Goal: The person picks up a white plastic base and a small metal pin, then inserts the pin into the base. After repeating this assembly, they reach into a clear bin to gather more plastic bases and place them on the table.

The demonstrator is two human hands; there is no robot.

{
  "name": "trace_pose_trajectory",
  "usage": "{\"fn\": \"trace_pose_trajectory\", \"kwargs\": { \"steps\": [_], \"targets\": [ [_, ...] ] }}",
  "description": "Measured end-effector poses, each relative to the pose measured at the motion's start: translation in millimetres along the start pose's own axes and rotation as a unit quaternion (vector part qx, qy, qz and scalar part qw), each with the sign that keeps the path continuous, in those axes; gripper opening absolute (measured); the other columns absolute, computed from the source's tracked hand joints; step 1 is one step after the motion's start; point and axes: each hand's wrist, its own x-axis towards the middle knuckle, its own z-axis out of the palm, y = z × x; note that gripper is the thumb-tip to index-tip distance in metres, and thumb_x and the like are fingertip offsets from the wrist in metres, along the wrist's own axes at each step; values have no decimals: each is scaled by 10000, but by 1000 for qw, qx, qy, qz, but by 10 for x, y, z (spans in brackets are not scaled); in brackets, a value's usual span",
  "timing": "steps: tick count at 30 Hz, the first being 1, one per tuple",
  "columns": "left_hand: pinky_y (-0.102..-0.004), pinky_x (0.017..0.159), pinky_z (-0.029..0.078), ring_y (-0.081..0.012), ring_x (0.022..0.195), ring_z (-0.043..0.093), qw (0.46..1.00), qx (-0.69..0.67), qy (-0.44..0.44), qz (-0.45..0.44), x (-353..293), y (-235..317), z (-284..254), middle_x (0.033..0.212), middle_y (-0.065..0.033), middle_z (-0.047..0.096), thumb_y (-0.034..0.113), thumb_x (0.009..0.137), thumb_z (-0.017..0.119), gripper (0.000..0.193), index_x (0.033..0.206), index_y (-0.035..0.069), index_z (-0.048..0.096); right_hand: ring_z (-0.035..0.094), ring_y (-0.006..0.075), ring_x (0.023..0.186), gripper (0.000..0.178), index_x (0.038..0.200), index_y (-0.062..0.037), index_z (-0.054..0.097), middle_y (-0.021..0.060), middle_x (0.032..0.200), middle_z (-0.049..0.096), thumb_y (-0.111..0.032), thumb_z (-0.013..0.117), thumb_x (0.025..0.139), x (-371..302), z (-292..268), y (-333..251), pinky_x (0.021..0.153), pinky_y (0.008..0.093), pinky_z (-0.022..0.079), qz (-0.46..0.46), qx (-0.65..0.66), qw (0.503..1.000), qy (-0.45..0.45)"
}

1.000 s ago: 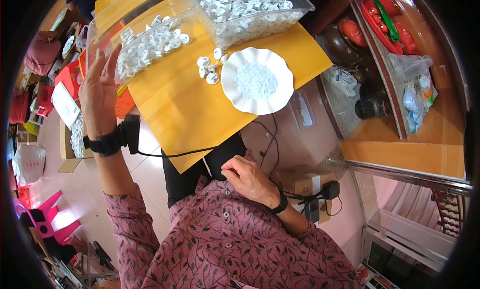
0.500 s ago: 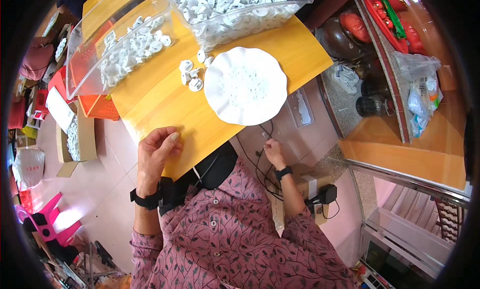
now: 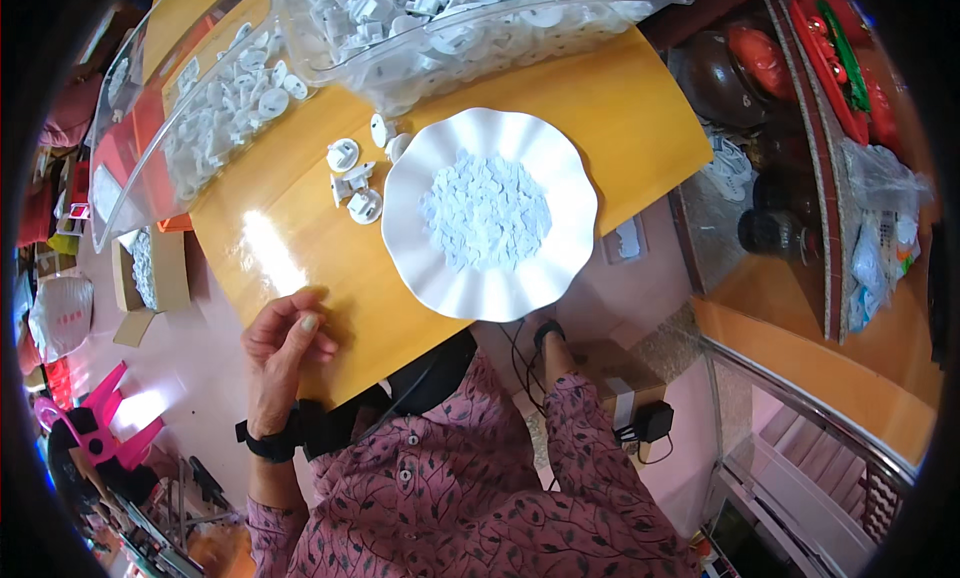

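Observation:
My left hand (image 3: 288, 336) hovers at the near left edge of the yellow table, fingers curled in and thumb close to them. Whatever it may hold is hidden. My right hand is out of sight beneath the table's edge and the plate. Only its dark wristband (image 3: 547, 332) and the sleeve show. A white plate with a wavy rim (image 3: 440, 293) lies at the table's right side, its near part reaching past the edge. Many small pale flat pieces (image 3: 490, 213) fill its middle. Beside it sit several white round plastic parts (image 3: 364, 206).
Clear bins of white plastic parts (image 3: 430, 53) stand on the table's far side, another bin (image 3: 225, 108) at far left. On the right is a shelf (image 3: 830, 178) with jars and bags. Below are a cardboard box (image 3: 610, 373), dark cables (image 3: 520, 363) and a pink stool (image 3: 100, 433).
My view has shifted, and the plate and bins look larger. My right hand has passed from plain sight beside the cables to under the plate. My left hand keeps its curled shape.

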Motion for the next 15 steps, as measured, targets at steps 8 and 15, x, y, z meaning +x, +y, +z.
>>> {"fn": "trace_pose_trajectory", "kwargs": {
  "steps": [8, 15],
  "targets": [
    [-239, 606, 541, -132, 696, 649, 1000, 2, 16, -21, 2, 21, 64, 954, -85, 661, 130, 946, 645, 295, 1198, -19, 608, 604, 304, 1078, 397, 1110, 32, 655, 131, 1154, 648, -280, 689, 867, 723, -704, -336, 955, 353, 484, 21, 96, 994, 47],
    [-228, 557, 535, -132, 658, 653, 1000, -9, -3, -29, 63, 5, 117, 939, -86, 667, 148, 943, 651, 294, 1187, -10, 607, 622, 294, 1044, 375, 1099, 39, 657, 126, 1123, 659, -262, 683, 877, -7, -803, -89, 934, 347, 495, 32, 189, 980, 45]
  ]
}}
